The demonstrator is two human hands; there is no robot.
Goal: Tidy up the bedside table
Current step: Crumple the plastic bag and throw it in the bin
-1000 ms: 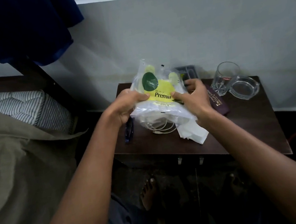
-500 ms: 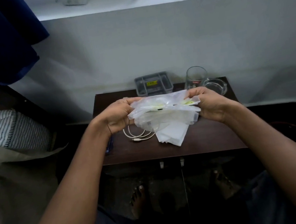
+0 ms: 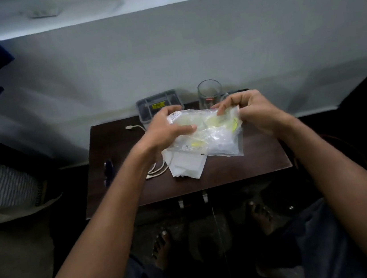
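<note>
Both hands hold a clear plastic packet (image 3: 212, 138) with yellow print above the dark wooden bedside table (image 3: 240, 168). My left hand (image 3: 165, 132) grips its left end and my right hand (image 3: 246, 112) pinches its upper right edge. White paper sheets (image 3: 187, 168) lie on the table under the packet. A white cable (image 3: 156, 170) curls beside them, with its plug end (image 3: 129, 127) near the back left. A dark pen (image 3: 108, 172) rests at the table's left edge.
A grey compartment box (image 3: 150, 104) and an empty drinking glass (image 3: 209, 93) stand at the back against the wall. A bed with a striped pillow (image 3: 1, 183) is on the left. My bare feet (image 3: 163, 246) are on the floor below the table.
The packet has been turned from facing me to lying flatter, and lifted slightly toward the back. The camera view shifted, so the table sits more centred. The cable's plug end now shows.
</note>
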